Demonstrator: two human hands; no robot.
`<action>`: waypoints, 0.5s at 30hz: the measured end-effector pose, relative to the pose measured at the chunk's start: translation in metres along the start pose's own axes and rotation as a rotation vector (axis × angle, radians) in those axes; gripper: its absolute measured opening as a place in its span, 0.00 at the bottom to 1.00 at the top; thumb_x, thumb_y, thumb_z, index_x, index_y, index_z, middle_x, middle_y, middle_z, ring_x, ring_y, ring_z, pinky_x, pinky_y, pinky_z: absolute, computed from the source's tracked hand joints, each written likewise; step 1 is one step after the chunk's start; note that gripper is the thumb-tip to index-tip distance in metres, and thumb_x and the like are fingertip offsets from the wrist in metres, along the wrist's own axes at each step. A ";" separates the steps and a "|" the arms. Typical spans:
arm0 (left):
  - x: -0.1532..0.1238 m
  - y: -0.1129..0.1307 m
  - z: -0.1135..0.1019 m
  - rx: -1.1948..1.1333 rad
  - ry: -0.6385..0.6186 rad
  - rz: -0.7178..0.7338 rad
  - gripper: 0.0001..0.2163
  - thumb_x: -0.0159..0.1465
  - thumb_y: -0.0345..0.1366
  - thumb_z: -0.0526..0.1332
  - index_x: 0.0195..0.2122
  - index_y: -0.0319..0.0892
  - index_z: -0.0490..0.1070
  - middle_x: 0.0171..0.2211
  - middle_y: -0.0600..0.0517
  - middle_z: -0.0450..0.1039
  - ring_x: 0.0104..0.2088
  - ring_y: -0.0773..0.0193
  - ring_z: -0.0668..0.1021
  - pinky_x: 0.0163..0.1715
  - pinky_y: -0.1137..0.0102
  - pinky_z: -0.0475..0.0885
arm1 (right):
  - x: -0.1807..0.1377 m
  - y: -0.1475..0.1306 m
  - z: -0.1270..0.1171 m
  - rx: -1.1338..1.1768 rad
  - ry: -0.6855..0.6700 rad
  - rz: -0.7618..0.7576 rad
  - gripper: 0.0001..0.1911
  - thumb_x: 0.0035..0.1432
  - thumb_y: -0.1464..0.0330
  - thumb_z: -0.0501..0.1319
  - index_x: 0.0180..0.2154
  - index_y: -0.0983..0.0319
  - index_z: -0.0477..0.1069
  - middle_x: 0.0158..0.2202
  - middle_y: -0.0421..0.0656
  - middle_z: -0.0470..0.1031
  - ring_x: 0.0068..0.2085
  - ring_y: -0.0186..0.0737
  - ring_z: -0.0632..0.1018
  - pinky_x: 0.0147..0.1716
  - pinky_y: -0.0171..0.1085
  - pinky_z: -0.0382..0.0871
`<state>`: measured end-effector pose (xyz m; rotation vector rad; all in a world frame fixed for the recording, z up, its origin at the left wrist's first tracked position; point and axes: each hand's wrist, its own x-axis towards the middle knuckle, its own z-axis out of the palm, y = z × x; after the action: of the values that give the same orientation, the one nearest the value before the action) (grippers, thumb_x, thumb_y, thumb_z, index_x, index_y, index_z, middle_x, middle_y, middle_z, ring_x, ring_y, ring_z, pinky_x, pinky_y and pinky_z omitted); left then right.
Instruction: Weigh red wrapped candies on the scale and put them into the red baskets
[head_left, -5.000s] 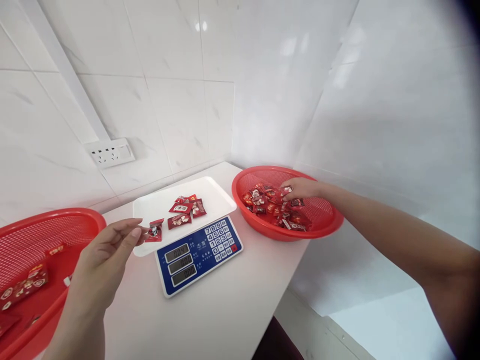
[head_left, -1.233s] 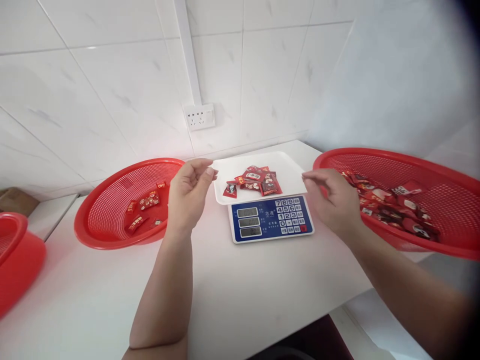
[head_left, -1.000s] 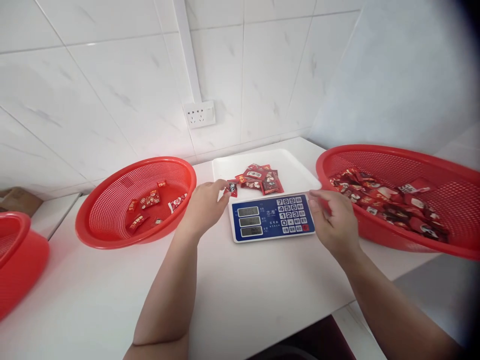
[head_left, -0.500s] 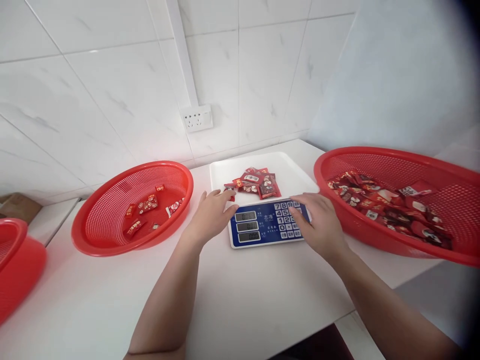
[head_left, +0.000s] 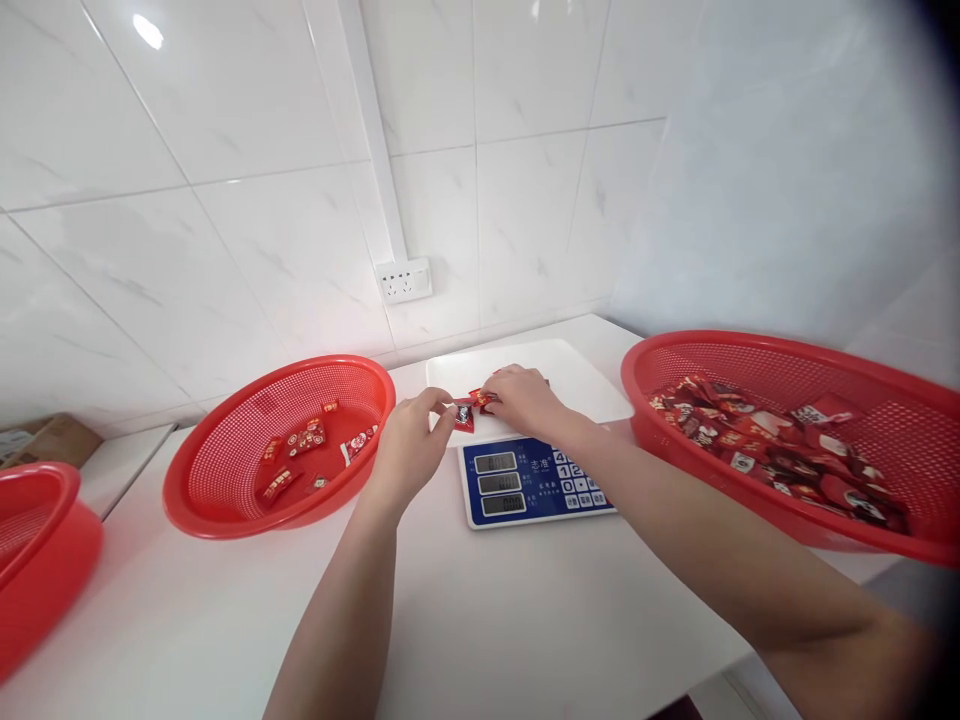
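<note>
At the front left edge of the white weighing pan (head_left: 562,365), my left hand (head_left: 411,445) pinches a small red snack packet (head_left: 464,416) between thumb and fingers. My right hand (head_left: 525,402) reaches across the pan from the right, its fingers closed on red packets (head_left: 486,400) beside the left hand's one. Most of the packet pile on the pan is hidden behind this hand. Below the pan is the scale's blue panel (head_left: 536,465), with three small displays at left and number keys partly covered by my right forearm.
A red mesh basket (head_left: 279,375) with several red packets stands to the left. A fuller red basket (head_left: 750,345) is at the right. Part of another red basket (head_left: 56,530) and a cardboard box (head_left: 64,438) show at far left. A tiled wall with a socket (head_left: 405,280) rises behind.
My right hand has left the scale's keypad and moved up and left onto the packets. My left hand has closed on a packet at the pan's edge. The view has tilted slightly upward.
</note>
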<state>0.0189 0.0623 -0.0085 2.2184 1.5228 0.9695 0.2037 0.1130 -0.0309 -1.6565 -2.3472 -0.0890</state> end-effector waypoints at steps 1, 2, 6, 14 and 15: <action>0.000 0.000 0.000 -0.001 -0.004 0.001 0.10 0.64 0.42 0.53 0.41 0.46 0.70 0.40 0.50 0.77 0.39 0.55 0.76 0.35 0.65 0.67 | 0.002 -0.002 0.003 -0.013 0.004 0.000 0.08 0.57 0.71 0.58 0.32 0.61 0.76 0.40 0.49 0.78 0.47 0.50 0.71 0.42 0.44 0.61; -0.001 0.001 -0.001 -0.004 -0.008 0.003 0.10 0.64 0.42 0.53 0.41 0.47 0.70 0.40 0.51 0.77 0.38 0.56 0.76 0.34 0.65 0.67 | 0.004 -0.004 0.005 -0.019 0.013 -0.002 0.08 0.58 0.70 0.57 0.31 0.62 0.76 0.39 0.49 0.78 0.46 0.50 0.72 0.42 0.44 0.60; -0.003 0.003 -0.002 -0.020 -0.021 0.004 0.10 0.64 0.41 0.53 0.41 0.47 0.70 0.40 0.53 0.77 0.36 0.60 0.76 0.33 0.68 0.67 | 0.005 -0.003 0.002 -0.031 0.071 0.007 0.12 0.61 0.70 0.54 0.33 0.63 0.76 0.40 0.50 0.78 0.45 0.49 0.73 0.43 0.44 0.59; -0.004 0.003 -0.009 0.007 -0.042 -0.021 0.11 0.65 0.42 0.53 0.43 0.48 0.70 0.40 0.54 0.77 0.31 0.64 0.75 0.30 0.71 0.67 | -0.059 0.068 -0.070 -0.098 0.583 0.372 0.10 0.57 0.69 0.56 0.38 0.61 0.75 0.42 0.47 0.78 0.45 0.47 0.75 0.41 0.43 0.65; -0.003 0.002 -0.008 0.010 -0.052 -0.013 0.10 0.65 0.42 0.53 0.43 0.48 0.69 0.41 0.55 0.77 0.32 0.64 0.76 0.30 0.70 0.67 | -0.074 0.082 -0.077 -0.158 0.618 0.447 0.10 0.57 0.68 0.56 0.38 0.61 0.76 0.41 0.48 0.78 0.44 0.47 0.75 0.40 0.44 0.66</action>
<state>0.0142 0.0573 -0.0029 2.2200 1.5212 0.8947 0.3167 0.0578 0.0160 -1.8458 -1.5217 -0.6116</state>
